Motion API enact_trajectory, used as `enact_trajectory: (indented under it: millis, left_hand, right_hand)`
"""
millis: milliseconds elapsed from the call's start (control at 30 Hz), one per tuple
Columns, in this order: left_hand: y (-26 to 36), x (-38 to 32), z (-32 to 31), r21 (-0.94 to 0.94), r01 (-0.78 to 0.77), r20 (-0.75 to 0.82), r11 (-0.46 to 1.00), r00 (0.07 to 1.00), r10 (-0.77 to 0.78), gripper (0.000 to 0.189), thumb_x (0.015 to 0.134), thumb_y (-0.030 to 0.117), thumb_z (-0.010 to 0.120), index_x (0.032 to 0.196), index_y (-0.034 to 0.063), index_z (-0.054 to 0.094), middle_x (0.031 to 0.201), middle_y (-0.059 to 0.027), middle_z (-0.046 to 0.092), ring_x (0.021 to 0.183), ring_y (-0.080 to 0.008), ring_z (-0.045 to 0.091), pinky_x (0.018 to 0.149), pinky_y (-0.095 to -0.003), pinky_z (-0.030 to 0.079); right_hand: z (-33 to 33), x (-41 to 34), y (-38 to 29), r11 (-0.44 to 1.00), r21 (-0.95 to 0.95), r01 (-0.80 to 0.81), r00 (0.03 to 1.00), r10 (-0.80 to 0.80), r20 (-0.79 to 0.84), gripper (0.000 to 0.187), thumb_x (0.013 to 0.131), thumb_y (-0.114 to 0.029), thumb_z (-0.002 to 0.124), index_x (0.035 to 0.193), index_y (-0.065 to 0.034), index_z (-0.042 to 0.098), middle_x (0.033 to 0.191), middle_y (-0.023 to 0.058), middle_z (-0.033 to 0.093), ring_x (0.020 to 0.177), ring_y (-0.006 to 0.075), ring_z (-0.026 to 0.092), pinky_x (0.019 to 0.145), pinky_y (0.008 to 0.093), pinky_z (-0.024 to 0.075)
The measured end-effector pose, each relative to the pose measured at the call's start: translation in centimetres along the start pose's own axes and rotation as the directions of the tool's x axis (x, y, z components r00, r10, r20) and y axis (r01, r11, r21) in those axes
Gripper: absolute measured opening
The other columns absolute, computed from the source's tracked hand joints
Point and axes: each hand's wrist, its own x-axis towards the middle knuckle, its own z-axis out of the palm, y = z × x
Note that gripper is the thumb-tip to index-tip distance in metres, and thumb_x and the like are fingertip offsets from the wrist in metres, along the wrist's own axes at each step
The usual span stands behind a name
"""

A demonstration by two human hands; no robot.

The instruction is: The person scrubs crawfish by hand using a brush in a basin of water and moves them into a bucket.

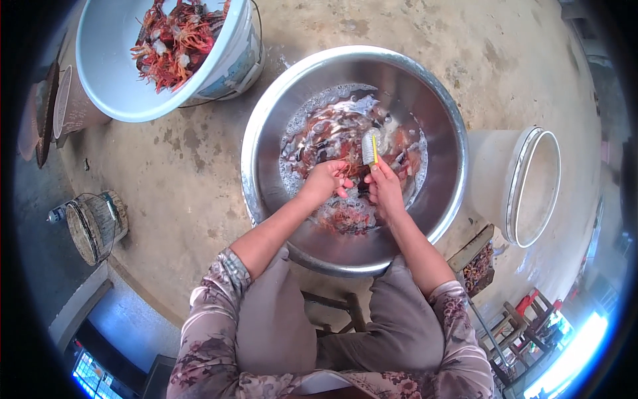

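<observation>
A large stainless steel basin (451, 124) stands between my knees, with foamy water and many reddish crayfish (344, 217) in it. My right hand (386, 187) grips a scrub brush (370, 148) by its yellow handle, with the white bristles facing left over the water. Just left of the brush, my left hand (324, 182) is curled with its fingertips at a crayfish (354, 167). Thin orange legs show beside those fingers, while most of that crayfish's body is hidden or blurred into the water. A small gap separates the two hands.
At upper left, a pale blue basin (112, 75) holding a heap of crayfish (182, 42) rests on a white bucket (239, 65). A large white bucket (513, 187) stands right of the steel basin, near a dustpan (471, 254) with debris. A stained pail (97, 227) sits left.
</observation>
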Motion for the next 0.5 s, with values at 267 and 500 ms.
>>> enact_trajectory:
  millis: [267, 500]
  left_hand:
    - [-0.2, -0.9, 1.6, 0.967, -0.254, 0.219, 0.029, 0.883, 0.415, 0.049, 0.067, 0.001, 0.053, 0.115, 0.0054, 0.046, 0.091, -0.011, 0.061, 0.081, -0.024, 0.06, 0.069, -0.036, 0.041]
    - [-1.3, 1.2, -0.8, -0.066, -0.303, -0.093, 0.951, 0.951, 0.296, 0.056, 0.085, 0.029, 0.053, 0.126, -0.0033, 0.034, 0.118, -0.0149, 0.047, 0.111, -0.0197, 0.043, 0.095, -0.0302, 0.032]
  right_hand:
    - [1.1, 1.4, 0.3, 0.945, 0.324, -0.047, 0.998, 0.032, 0.05, 0.024, 0.084, -0.008, 0.052, 0.107, -0.0087, 0.048, 0.072, -0.0024, 0.05, 0.049, 0.0018, 0.041, 0.034, 0.014, 0.0274]
    - [0.6, -0.1, -0.1, 0.938, 0.34, -0.074, 0.982, 0.01, 0.189, 0.028, 0.085, -0.003, 0.046, 0.112, -0.0055, 0.045, 0.086, 0.0057, 0.058, 0.051, 0.0051, 0.046, 0.034, 0.0148, 0.0313]
